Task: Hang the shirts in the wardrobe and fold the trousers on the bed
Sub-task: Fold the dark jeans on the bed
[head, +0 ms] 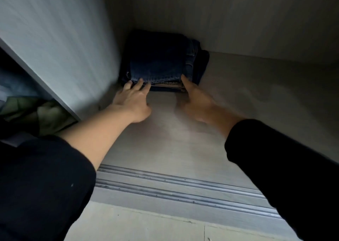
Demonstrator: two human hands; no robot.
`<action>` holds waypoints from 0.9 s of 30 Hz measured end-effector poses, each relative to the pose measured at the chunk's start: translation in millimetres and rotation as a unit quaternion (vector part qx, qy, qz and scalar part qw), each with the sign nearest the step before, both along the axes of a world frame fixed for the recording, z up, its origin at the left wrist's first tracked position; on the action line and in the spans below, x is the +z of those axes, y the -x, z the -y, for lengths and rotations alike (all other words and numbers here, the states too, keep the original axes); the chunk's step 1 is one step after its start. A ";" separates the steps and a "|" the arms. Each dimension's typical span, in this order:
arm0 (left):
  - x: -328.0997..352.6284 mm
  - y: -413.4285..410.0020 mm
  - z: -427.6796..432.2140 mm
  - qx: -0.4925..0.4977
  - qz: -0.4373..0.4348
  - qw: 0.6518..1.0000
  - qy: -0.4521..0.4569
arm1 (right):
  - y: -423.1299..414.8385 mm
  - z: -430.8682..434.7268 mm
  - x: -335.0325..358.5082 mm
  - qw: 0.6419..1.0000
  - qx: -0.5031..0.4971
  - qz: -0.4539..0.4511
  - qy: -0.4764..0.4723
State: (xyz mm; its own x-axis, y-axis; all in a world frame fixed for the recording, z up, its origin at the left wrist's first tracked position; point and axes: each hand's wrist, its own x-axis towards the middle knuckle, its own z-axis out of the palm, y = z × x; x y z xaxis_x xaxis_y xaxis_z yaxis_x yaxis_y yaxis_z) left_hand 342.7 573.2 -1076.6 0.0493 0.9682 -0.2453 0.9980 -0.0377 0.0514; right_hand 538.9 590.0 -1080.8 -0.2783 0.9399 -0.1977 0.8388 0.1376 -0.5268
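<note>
A stack of folded dark blue trousers (161, 61) lies on the wardrobe floor (183, 139), pushed into the back left corner. My left hand (133, 101) reaches in with straight fingers, and the fingertips touch the stack's front left edge. My right hand (199, 103) is blurred by motion; its extended fingers touch the stack's front right corner. Neither hand curls round the cloth. Both forearms stretch forward from black sleeves.
The wardrobe's pale side panel (60, 44) stands close on the left, the back wall (238, 17) behind the stack. Sliding-door rails (183, 191) cross the floor in front. Green cloth (42, 114) shows past the panel on the left.
</note>
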 end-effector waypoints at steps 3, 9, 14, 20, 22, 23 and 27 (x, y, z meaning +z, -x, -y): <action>-4.1 -3.9 31.2 -0.004 0.029 0.999 -0.034 | 3.5 38.5 0.0 0.999 -0.029 -0.007 -0.025; 53.3 -48.5 92.8 0.032 0.133 0.990 -0.031 | -11.3 126.8 64.0 0.998 -0.069 -0.006 0.010; 186.7 -104.1 161.2 -0.012 0.139 0.990 0.019 | -52.0 214.7 187.6 0.988 -0.131 -0.026 0.080; 388.7 -166.9 227.7 -0.086 0.148 0.983 0.067 | -107.4 305.7 386.5 0.966 -0.231 -0.036 0.107; 450.7 -187.9 251.4 -0.116 0.150 0.979 0.077 | -124.6 338.2 450.7 0.956 -0.269 -0.043 0.112; 478.4 -198.6 264.5 -0.130 0.151 0.976 0.083 | -133.4 355.1 479.7 0.951 -0.285 -0.046 0.113; 560.9 -249.6 313.4 -0.190 0.152 0.965 0.101 | -182.3 418.7 573.1 0.919 -0.379 -0.051 0.094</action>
State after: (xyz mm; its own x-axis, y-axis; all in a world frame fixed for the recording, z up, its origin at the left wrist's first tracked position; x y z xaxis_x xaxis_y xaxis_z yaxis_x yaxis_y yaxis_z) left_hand 592.3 259.7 -515.7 0.4906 0.7999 -0.3457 0.8517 -0.3563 0.3844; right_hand 721.2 171.3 -507.7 0.4154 0.8236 -0.3863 0.6013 -0.5672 -0.5628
